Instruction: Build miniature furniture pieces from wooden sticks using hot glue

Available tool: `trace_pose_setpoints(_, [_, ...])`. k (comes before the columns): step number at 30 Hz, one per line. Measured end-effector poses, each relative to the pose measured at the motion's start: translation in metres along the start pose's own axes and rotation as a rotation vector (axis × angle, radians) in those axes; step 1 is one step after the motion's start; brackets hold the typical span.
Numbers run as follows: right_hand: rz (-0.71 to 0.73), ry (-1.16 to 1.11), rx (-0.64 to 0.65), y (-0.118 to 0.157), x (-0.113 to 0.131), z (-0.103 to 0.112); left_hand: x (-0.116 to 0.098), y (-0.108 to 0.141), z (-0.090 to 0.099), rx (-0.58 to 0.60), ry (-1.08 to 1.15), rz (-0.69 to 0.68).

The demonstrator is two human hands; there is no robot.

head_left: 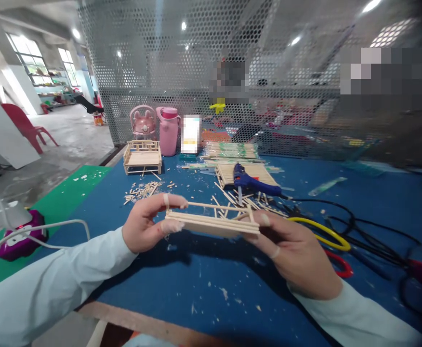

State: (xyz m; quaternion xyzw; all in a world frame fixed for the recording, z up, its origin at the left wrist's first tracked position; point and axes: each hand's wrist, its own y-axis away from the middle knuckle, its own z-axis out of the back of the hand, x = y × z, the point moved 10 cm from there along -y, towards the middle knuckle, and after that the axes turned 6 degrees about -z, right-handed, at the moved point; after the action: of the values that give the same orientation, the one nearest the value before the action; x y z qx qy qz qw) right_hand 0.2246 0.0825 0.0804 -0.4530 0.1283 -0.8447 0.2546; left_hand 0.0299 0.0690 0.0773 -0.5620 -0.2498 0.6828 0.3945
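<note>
Between my two hands is a small frame of thin wooden sticks, held above the blue tabletop and tilted slightly down to the right. My left hand pinches its left end between thumb and fingers. At the right end, my right hand grips it the same way. Pale wraps cover some fingertips. Just beyond the frame lies a blue glue gun, resting against a flat panel of sticks. Loose sticks are scattered around the gun.
A finished-looking miniature stick bed stands at back left, near a pink bottle and a lit phone. Stick offcuts lie before it. Cables and yellow-handled pliers are at right; a purple power strip sits left.
</note>
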Motion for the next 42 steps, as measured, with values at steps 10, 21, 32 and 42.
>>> trace_pose_setpoints(10, [0.041,-0.053,0.038,0.005,0.007,-0.003,-0.017,-0.002,0.0,0.055,-0.178,-0.086])
trace_pose_setpoints(21, [-0.5,-0.408,0.138,0.009,-0.035,-0.023,0.043,0.024,-0.001,-0.145,0.141,0.676])
trace_pose_setpoints(32, [-0.672,0.006,0.168,0.011,-0.076,-0.026,0.08,0.059,-0.013,0.211,-0.101,1.098])
trace_pose_setpoints(42, [-0.259,0.144,0.143,-0.005,-0.049,-0.024,0.05,0.009,0.005,0.208,-0.493,0.513])
